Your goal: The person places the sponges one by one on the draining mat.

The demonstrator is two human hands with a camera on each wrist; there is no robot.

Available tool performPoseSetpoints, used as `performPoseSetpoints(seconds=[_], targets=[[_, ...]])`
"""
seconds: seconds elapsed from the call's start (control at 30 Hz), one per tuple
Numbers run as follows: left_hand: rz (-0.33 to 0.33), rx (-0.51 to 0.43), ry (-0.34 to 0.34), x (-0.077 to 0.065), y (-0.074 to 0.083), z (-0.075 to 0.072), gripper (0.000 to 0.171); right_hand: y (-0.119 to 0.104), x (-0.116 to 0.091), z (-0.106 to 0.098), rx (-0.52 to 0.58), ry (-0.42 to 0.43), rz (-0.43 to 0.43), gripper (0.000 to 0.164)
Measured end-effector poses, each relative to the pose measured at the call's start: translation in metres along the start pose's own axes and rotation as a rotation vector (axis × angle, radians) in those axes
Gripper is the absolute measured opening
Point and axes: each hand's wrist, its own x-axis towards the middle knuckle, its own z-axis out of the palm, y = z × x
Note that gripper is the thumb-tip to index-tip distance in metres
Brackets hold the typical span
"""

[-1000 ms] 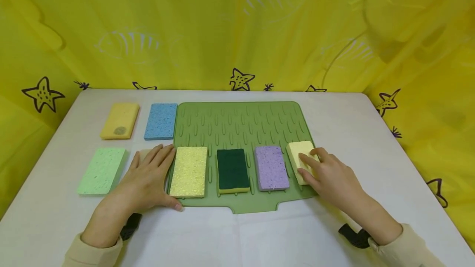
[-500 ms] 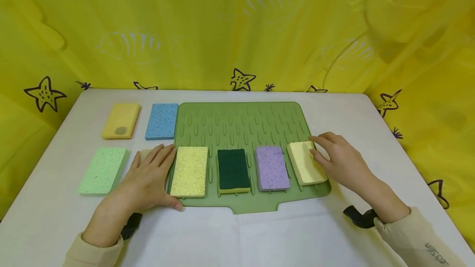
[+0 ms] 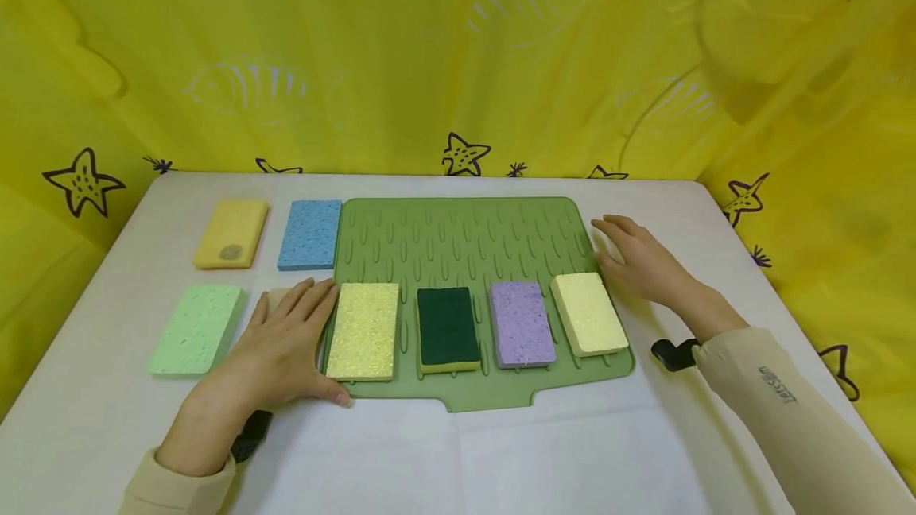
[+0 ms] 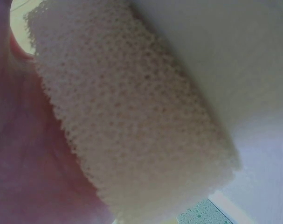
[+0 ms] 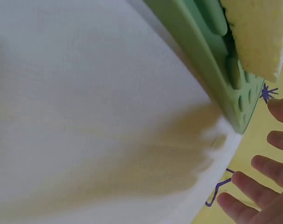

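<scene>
1. Beige foam first: pressing the left hand [image 3: 279, 344] flat over a beige sponge [image 4: 132, 116] on the white surface [image 3: 458, 459], just left of the green mat [image 3: 465, 237].
2. Keeping that grip slack and wide, with fingers straight and curling round nothing; touching the thumb to the near left corner of the glittery yellow sponge [image 3: 365, 331].
3. Hiding nearly all of the beige sponge under the palm in the head view and filling the left wrist view with its coarse weave.
4. Hovering the right hand [image 3: 640, 261] beside the mat's right edge, beyond the far corner of the pale yellow sponge [image 3: 588, 313] and apart from it.
5. Spreading that grip wide too, holding nothing, with fingertips [image 5: 253, 177] splayed past the mat's corner in the right wrist view.
6. Lying in a row along the mat's near half, from left to right: the glittery yellow sponge, a dark green scrub sponge [image 3: 448, 328], a purple sponge [image 3: 522, 323] and the pale yellow sponge, each lying apart from its neighbour.
7. Sitting off the mat to the left: a light green sponge [image 3: 196, 328] near the left hand, and farther back a blue sponge [image 3: 310, 234] just beside the mat and an orange-yellow sponge [image 3: 231, 233] bearing a grey smudge.
8. Hanging behind and at both sides: a yellow curtain [image 3: 458, 62] with dark star drawings.
</scene>
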Motion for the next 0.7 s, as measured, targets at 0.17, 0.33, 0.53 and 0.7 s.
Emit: performPoseSetpoints(seconds=[0.17, 0.33, 0.53, 0.7], targets=[[0.000, 0.004, 0.001, 0.001, 0.000, 0.000, 0.150, 0.006, 0.011, 0.002, -0.005, -0.062, 0.031, 0.058], [-0.001, 0.005, 0.002, 0.001, 0.000, 0.000, 0.150, 0.014, 0.021, 0.005, 0.006, -0.093, 0.013, 0.064], [0.001, 0.005, -0.003, 0.001, 0.000, 0.000, 0.150, 0.024, 0.026, 0.009, 0.001, -0.177, -0.014, 0.070], [0.000, 0.005, -0.002, 0.001, 0.000, 0.000, 0.150, 0.030, 0.026, 0.012, -0.035, -0.262, 0.057, 0.072]])
